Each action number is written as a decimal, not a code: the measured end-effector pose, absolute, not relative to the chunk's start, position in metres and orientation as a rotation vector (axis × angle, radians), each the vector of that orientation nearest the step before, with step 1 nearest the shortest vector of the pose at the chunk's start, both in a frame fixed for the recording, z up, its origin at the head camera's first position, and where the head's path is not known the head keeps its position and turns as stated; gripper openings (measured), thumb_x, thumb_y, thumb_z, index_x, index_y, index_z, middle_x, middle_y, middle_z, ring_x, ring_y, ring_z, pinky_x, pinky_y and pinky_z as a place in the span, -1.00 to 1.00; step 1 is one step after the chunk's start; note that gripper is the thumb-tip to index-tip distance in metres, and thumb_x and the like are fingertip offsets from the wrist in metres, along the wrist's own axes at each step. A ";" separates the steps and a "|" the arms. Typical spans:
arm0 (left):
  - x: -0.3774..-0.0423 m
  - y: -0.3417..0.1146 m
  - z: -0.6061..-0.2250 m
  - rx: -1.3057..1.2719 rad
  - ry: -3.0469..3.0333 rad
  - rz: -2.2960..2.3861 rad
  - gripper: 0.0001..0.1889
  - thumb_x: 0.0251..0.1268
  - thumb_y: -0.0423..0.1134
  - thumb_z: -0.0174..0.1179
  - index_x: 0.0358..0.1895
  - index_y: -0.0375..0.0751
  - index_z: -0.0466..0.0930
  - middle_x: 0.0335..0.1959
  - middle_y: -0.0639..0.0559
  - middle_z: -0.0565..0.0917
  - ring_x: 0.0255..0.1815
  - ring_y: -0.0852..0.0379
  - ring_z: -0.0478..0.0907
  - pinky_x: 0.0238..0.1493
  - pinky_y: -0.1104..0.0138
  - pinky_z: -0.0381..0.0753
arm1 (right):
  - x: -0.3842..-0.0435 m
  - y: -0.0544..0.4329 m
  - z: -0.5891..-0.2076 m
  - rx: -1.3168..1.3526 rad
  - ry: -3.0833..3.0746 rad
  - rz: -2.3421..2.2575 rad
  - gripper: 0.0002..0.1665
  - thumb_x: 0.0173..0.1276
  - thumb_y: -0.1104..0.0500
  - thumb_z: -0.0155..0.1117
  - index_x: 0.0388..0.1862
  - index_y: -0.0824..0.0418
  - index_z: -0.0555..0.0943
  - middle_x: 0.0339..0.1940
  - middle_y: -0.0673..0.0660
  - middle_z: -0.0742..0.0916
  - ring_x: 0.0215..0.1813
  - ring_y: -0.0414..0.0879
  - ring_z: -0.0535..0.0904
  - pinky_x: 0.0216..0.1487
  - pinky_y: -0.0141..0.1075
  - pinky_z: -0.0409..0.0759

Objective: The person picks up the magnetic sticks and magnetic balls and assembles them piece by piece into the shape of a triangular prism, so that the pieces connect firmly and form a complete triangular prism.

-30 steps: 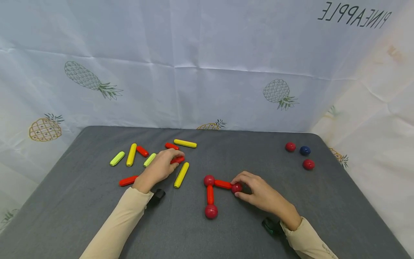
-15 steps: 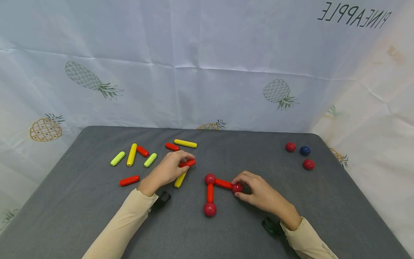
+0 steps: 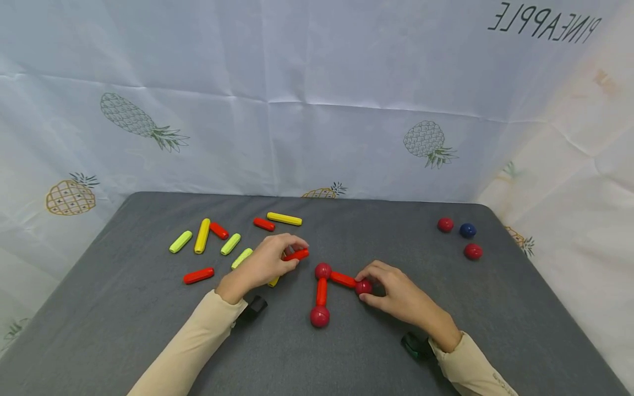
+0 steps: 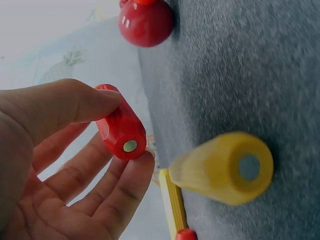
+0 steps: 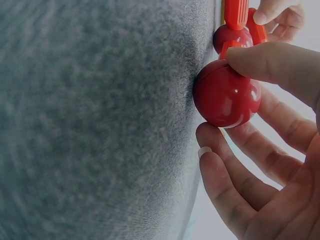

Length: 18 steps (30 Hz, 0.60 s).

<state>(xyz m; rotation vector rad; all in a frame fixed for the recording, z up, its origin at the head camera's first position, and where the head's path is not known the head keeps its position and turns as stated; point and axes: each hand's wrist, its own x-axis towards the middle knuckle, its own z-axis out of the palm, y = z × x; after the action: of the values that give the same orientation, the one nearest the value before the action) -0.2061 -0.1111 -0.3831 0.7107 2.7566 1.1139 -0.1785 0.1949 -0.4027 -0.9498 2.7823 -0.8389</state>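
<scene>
My left hand (image 3: pixel 269 263) pinches a short red rod (image 3: pixel 298 254) between thumb and fingers, raised off the table; its end bears a silvery disc in the left wrist view. Just right of it is the dark red corner ball (image 3: pixel 323 270), apart from the held rod. Two red rods run from that ball: one rod (image 3: pixel 321 293) toward a near red ball (image 3: pixel 320 317), the other rod (image 3: pixel 342 279) toward the right red ball (image 5: pixel 227 95). My right hand (image 3: pixel 396 292) grips this right ball with thumb and fingers. A yellow rod (image 4: pixel 220 167) lies partly hidden beneath my left hand.
Two red balls (image 3: pixel 473 252) and a blue ball (image 3: pixel 467 230) lie at the far right of the grey table (image 3: pixel 396 231). Left and behind my left hand are scattered yellow rods (image 3: pixel 284 219), red rods (image 3: pixel 198 275) and lime rods (image 3: pixel 230 244). A pineapple-print cloth (image 3: pixel 346 71) hangs behind.
My left hand has carried the red rod rightward, closer to the corner ball, uncovering a lime rod. The near ball has shifted slightly away from me. My right hand stays almost still.
</scene>
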 end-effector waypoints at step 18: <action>-0.196 -0.098 -0.382 0.872 2.647 1.131 -0.67 0.25 -0.44 0.23 0.08 -0.16 0.64 -0.24 0.09 0.59 -0.28 0.22 0.46 -0.33 0.43 0.50 | -0.178 0.194 -0.401 -0.937 2.777 -0.816 -0.72 0.28 0.17 0.43 -0.04 0.06 0.64 -0.09 -0.09 0.66 -0.15 -0.25 0.53 -0.11 -0.29 0.60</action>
<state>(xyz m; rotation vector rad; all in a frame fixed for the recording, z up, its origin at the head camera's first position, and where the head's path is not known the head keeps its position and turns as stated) -0.1957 -0.0978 -0.3820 0.8717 2.6467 1.1306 -0.1775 0.1940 -0.4014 -0.9372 2.7771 -0.8156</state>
